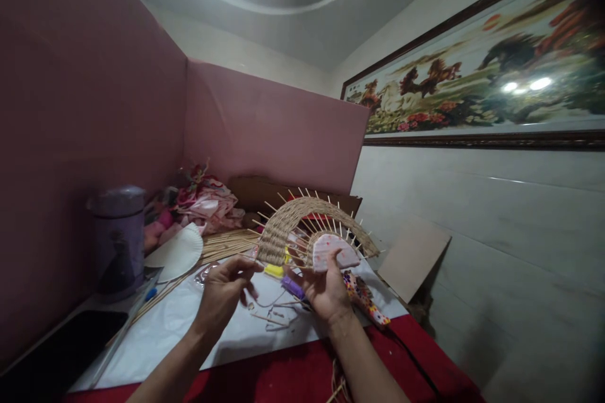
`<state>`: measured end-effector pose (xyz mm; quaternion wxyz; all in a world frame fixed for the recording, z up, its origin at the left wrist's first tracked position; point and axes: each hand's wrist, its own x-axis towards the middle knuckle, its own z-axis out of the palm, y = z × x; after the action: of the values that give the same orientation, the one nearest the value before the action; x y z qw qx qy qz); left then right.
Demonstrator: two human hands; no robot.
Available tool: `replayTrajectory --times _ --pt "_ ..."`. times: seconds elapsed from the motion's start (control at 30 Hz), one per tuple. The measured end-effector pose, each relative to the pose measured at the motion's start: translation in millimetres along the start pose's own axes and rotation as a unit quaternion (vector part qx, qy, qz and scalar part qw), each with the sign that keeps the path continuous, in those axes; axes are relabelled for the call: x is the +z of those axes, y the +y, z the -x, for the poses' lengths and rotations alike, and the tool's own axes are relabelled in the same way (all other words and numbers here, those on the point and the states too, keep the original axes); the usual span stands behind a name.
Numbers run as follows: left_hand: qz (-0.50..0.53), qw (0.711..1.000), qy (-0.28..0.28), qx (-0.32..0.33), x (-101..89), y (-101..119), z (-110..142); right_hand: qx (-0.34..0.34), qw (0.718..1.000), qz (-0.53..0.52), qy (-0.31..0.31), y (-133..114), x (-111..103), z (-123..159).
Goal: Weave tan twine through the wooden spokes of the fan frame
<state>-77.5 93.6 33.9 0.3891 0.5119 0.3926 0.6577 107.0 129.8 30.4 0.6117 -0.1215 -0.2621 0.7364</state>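
Worktop (416, 352) widest of all: red cover bare along the near edge and near right corner. White sheet (155, 352) spread over most of the remainder.

Woven fan (273, 240) held up above the worktop, right of its middle; arched straw-coloured band, thin sticks poking out round the curve, pale red-spotted half-round patch at the centre.

Heap of pink fabric (210, 204) at the far left. Loose bundle of sticks (224, 247) lying slantwise in front of it. Purple tumbler (118, 245) upright by the left edge. Black flat object (63, 352) at the near left corner.

Right hand (326, 286): clasping the fan at its patch, thumb across the front, other fingers partly hidden behind. Left hand (229, 280): thumb and fingertips drawn together at the band's lower left end; cannot tell whether anything is pinched.

White scalloped piece (184, 255) beside the tumbler. Flower-patterned handle (371, 308) toward the right edge, beyond the right wrist.

Purple roll (293, 287) and yellow roll (274, 271) between the hands. Smallest: cut scraps (278, 322) strewn nearer on the sheet.
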Motion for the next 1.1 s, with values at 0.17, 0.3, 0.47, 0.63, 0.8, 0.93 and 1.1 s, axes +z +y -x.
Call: replayTrajectory --times 0.17,0.3,0.47,0.63,0.8,0.93,1.1 --pt "0.002 1.000 -0.016 0.016 0.4 -1.2 2.4 -0.002 1.000 -0.007 0.014 1.0 -1.6 -1.1" --pt "0.017 1.000 -0.006 0.019 3.0 -0.6 4.4 0.018 1.000 -0.013 -0.006 3.0 -2.5 -0.8" --pt "0.081 0.997 -0.015 -0.004 2.6 2.7 2.5 0.065 0.997 0.031 -0.003 1.9 0.1 1.4" --pt "0.083 0.996 0.001 0.015 -1.4 6.9 1.2 0.036 0.990 0.132 0.035 1.5 2.9 1.1" --pt "0.075 0.997 0.011 0.000 -4.4 10.1 1.2 0.021 0.988 0.151 0.017 -0.3 4.5 2.1" --pt "0.069 0.997 0.014 0.012 -7.6 10.2 -2.3 0.149 0.973 0.173 -0.018 -6.7 3.8 3.5" --pt "0.068 0.997 0.014 0.028 -11.5 7.8 -6.2 0.160 0.963 0.213 -0.033 -7.8 1.9 4.0"
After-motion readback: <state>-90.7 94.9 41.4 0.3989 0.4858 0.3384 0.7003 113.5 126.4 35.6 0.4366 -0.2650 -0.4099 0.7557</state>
